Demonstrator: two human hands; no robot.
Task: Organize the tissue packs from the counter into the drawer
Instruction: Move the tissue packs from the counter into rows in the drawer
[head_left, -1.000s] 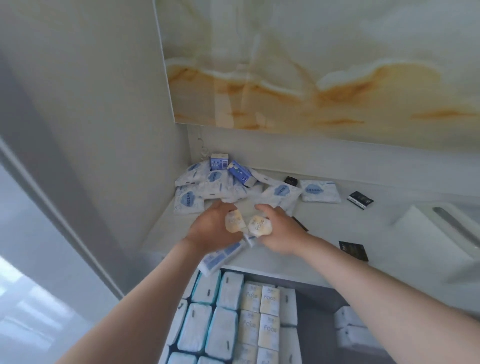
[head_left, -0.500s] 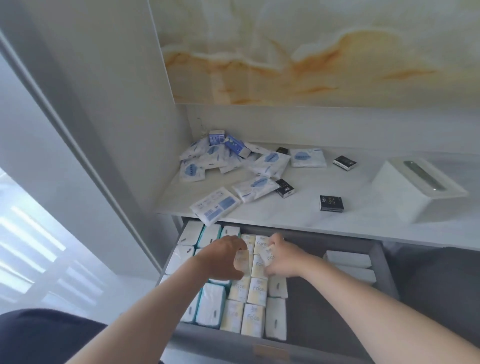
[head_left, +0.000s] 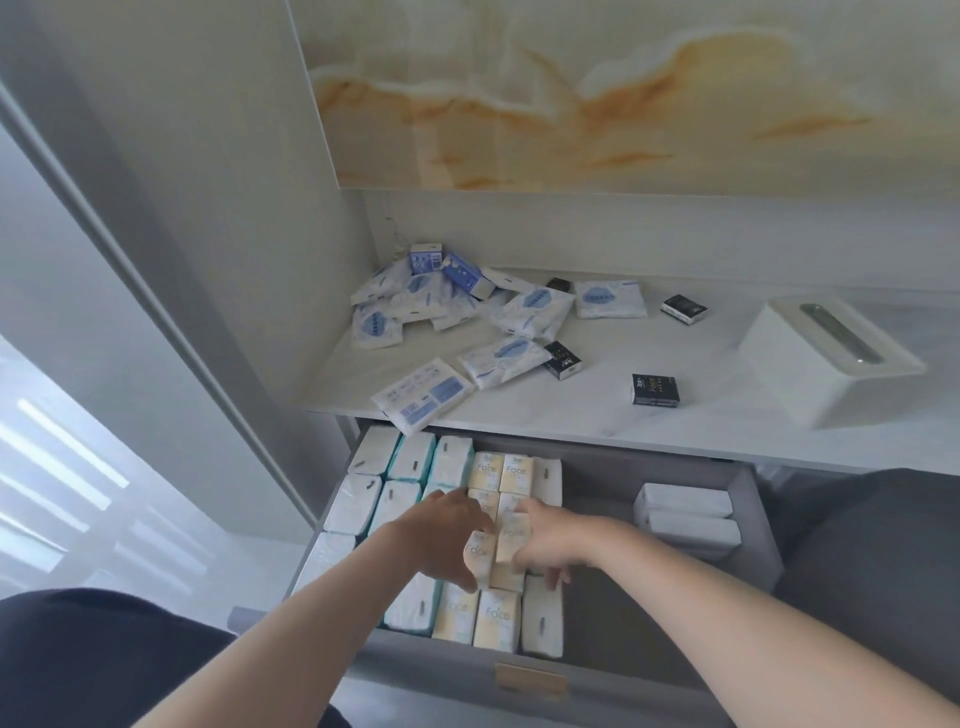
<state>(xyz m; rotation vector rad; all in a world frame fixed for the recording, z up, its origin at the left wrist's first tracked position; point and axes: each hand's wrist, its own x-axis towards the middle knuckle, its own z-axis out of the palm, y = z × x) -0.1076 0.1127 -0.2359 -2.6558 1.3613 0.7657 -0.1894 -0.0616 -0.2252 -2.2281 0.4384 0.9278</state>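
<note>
Both hands are down in the open grey drawer (head_left: 748, 499). My left hand (head_left: 441, 540) holds one yellow "Face" tissue pack (head_left: 479, 558) and my right hand (head_left: 545, 540) holds another (head_left: 511, 545), side by side over the yellow column. Rows of white and yellow packs (head_left: 498, 618) fill the drawer's left half. Two white packs (head_left: 685, 514) lie at its right. On the counter (head_left: 597, 415) sits a heap of blue-and-white packs (head_left: 431, 301), and a flat blue-printed pack (head_left: 423, 392) overhangs the front edge.
Several small black packs (head_left: 655, 389) lie scattered on the counter. A white tissue box (head_left: 826, 364) stands at the right. A grey wall panel (head_left: 182, 260) closes off the left side. The drawer's front carries a wooden handle (head_left: 530, 679).
Both hands came down from the counter into the drawer with the two yellow packs and now hold them lower over the yellow column. The camera tilted downward.
</note>
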